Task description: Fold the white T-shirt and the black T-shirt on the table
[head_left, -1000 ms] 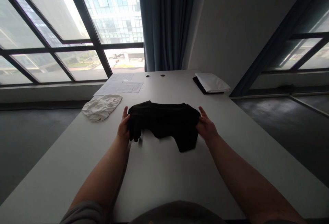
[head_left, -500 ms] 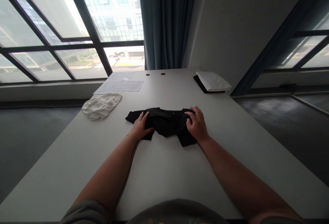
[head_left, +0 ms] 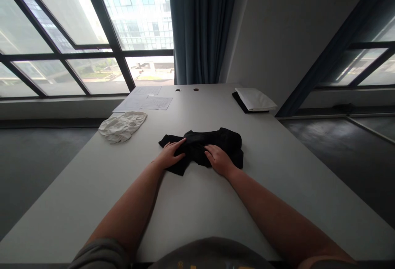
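Pressing down with both hands, I have a black garment (head_left: 202, 147) flat under my palms near the middle of the surface (head_left: 191, 203). Going from the left: a crumpled white cloth (head_left: 122, 126) lies by the left edge, well apart from my hands. Behind it, toward the far left corner, lie some sheets of paper (head_left: 145, 101). My left hand (head_left: 170, 154) rests open on the left end of the garment, fingers spread forward and flat, holding nothing, only touching the fabric. A flap of the black cloth sticks out toward me just beside this hand. My right hand (head_left: 218, 159) lies open as well, palm down on the near edge of the garment right of centre, fingers pointing left toward the other hand; the two are near each other but apart. The garment's right end bunches up beyond my right hand. At the far right corner sits a folded white item (head_left: 255, 98) on something dark.
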`<state>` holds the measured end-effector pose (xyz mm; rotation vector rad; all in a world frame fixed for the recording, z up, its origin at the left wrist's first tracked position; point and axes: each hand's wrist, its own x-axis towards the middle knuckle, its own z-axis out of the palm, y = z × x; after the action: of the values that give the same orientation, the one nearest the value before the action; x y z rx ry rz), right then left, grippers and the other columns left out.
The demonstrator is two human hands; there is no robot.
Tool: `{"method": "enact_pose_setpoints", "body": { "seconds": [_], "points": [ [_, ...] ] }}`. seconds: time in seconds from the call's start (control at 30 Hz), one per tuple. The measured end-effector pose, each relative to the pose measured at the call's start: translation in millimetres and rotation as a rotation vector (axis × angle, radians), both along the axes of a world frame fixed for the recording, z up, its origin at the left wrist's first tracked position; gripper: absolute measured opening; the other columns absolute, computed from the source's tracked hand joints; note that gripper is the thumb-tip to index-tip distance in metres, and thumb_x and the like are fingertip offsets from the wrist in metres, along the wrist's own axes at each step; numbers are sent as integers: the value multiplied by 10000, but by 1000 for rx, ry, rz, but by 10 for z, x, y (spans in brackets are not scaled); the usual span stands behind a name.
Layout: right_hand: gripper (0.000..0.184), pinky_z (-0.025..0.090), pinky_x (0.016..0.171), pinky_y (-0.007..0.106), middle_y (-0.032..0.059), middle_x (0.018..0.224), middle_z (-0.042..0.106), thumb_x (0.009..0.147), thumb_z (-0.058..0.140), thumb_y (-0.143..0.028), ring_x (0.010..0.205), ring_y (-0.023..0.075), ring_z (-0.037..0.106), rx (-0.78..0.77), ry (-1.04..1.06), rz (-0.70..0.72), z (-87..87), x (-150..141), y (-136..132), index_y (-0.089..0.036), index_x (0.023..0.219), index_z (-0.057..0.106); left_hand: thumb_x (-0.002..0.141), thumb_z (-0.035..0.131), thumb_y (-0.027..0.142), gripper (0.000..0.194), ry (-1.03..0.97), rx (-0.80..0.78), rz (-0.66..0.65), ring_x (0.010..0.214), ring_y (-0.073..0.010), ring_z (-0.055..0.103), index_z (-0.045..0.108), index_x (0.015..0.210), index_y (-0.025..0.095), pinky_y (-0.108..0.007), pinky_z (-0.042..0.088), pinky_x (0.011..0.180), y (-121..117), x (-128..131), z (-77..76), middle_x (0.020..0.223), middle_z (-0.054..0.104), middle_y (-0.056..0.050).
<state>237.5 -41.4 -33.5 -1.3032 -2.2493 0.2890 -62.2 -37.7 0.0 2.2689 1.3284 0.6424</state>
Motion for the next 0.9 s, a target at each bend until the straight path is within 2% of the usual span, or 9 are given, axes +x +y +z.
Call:
{"method": "enact_pose_setpoints", "body": {
  "seconds": [0.17, 0.27, 0.37, 0.47, 0.53, 0.63, 0.73, 0.83, 0.9],
  "points": [
    [530, 310, 1243, 525, 125, 1613, 473, 1069, 371, -424, 1499, 346, 402, -75, -288, -222, -126, 321, 157, -166, 1475, 592, 997, 544, 492, 696, -164, -259, -125, 1351, -280, 589, 336, 1639, 321, -453, 450, 1161, -183, 220, 51, 1487, 605, -81],
    [563, 291, 1251, 500, 118, 1647, 423, 1075, 338, -441, 1519, 337, 376, -147, -349, -316, -153, 612, 290, -169, 1523, 544, 914, 679, 476, 829, -69, -130, -162, 1473, -328, 461, 322, 1645, 318, -485, 377, 1222, -243, 305, -21, 1623, 456, -98],
    [579, 284, 1253, 479, 131, 1646, 421, 1077, 304, -432, 1526, 326, 366, -213, -330, -419, -154, 916, 442, -153, 1527, 537, 822, 778, 482, 984, 95, -12, -101, 1559, -372, 306, 295, 1656, 283, -528, 287, 1270, -212, 304, -125, 1703, 311, -120],
    [583, 290, 1249, 471, 152, 1639, 427, 1072, 297, -416, 1515, 332, 381, -224, -279, -533, -151, 1122, 543, -131, 1512, 551, 929, 643, 404, 827, 159, 27, -16, 1531, -321, 377, 289, 1653, 220, -500, 322, 1257, -136, 256, -210, 1646, 419, -139],
    [579, 303, 1242, 475, 159, 1618, 457, 1067, 305, -421, 1498, 339, 405, -208, -228, -592, -146, 1165, 557, -131, 1486, 580, 963, 554, 310, 645, 184, 74, 33, 1486, -288, 448, 419, 1589, 235, -483, 359, 1234, -102, 231, -234, 1604, 489, -103],
    [570, 350, 1215, 464, 183, 1529, 550, 1058, 319, -429, 1442, 330, 473, -136, -109, -628, -126, 1074, 492, -123, 1425, 630, 958, 540, 279, 443, 215, 120, 123, 1401, -278, 533, 622, 1392, 276, -479, 435, 1161, -97, 224, -215, 1531, 573, -57],
    [551, 388, 1188, 446, 175, 1503, 564, 1057, 323, -428, 1413, 298, 501, -4, -21, -526, -95, 811, 337, -146, 1424, 622, 961, 523, 257, 298, 241, 157, 169, 1323, -269, 584, 706, 1195, 279, -465, 472, 1089, -126, 245, -149, 1450, 636, -50],
    [535, 354, 1199, 466, 144, 1516, 561, 1073, 315, -418, 1413, 288, 495, 12, -112, -338, -63, 454, 146, -189, 1490, 561, 946, 515, 217, 286, 297, 205, 161, 1293, -264, 594, 700, 1158, 271, -456, 456, 1077, -176, 292, -73, 1409, 660, -55],
    [560, 288, 1219, 529, 162, 1537, 539, 1063, 372, -442, 1442, 333, 450, -30, -233, -317, -41, 240, 52, -179, 1539, 506, 922, 532, 203, 301, 333, 225, 144, 1295, -267, 590, 687, 1174, 261, -451, 436, 1086, -232, 331, -28, 1394, 668, -66]
  ]
}}
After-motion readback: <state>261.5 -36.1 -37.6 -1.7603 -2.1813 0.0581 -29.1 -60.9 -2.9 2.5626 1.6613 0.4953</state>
